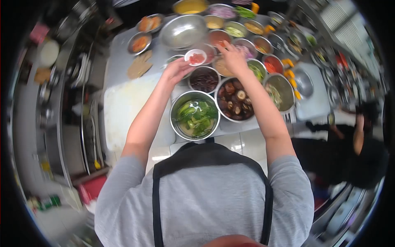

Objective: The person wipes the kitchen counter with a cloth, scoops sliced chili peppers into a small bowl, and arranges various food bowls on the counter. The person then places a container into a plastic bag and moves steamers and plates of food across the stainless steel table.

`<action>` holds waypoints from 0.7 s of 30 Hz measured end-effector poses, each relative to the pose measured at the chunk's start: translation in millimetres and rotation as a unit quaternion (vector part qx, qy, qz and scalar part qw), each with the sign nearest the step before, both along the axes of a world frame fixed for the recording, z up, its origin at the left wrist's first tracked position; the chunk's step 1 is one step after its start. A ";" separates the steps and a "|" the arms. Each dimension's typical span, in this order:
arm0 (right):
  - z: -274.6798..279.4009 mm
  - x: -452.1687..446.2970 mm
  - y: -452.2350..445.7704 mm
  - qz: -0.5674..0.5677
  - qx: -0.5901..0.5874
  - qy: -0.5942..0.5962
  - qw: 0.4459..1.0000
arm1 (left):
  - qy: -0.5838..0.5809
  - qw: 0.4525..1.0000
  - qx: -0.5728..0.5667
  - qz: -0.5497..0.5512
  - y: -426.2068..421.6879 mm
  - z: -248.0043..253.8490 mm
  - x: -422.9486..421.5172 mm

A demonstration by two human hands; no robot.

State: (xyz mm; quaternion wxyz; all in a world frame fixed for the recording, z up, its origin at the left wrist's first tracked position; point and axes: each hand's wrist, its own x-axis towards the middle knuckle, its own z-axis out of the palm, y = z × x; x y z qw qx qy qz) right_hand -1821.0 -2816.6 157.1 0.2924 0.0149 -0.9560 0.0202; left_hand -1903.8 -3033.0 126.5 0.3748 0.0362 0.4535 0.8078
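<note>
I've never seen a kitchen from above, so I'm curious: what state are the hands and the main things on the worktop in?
Left hand: gripping the white dish
White dish: held up, uncovered, red pieces inside
Right hand: held out, grip unclear
Leafy greens: soaking, uncovered
Mushrooms: heaped, uncovered
Large metal bowl: upright, uncovered
White board: lying flat

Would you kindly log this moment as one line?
left hand: holds small white bowl, red pieces inside | right hand: over metal bowls, grip unclear
</note>
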 end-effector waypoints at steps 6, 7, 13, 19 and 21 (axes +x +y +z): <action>-1.4 180.5 23.2 -0.094 -0.187 0.078 0.975 | 0.033 0.984 0.007 -0.176 74.1 25.7 65.1; -11.4 222.3 24.9 -0.130 -0.214 0.052 0.967 | 0.027 0.975 0.019 -0.219 89.2 24.9 85.3; -52.1 477.5 8.0 -0.424 -0.280 -0.022 0.861 | 0.034 0.870 0.033 -0.490 185.6 30.6 258.2; -121.1 722.7 -49.1 -0.651 -0.298 0.043 0.697 | -0.036 0.702 -0.027 -0.710 226.7 -23.1 484.9; -137.5 787.8 -71.1 -0.703 -0.318 0.031 0.635 | -0.081 0.661 -0.068 -0.743 233.9 -44.9 551.9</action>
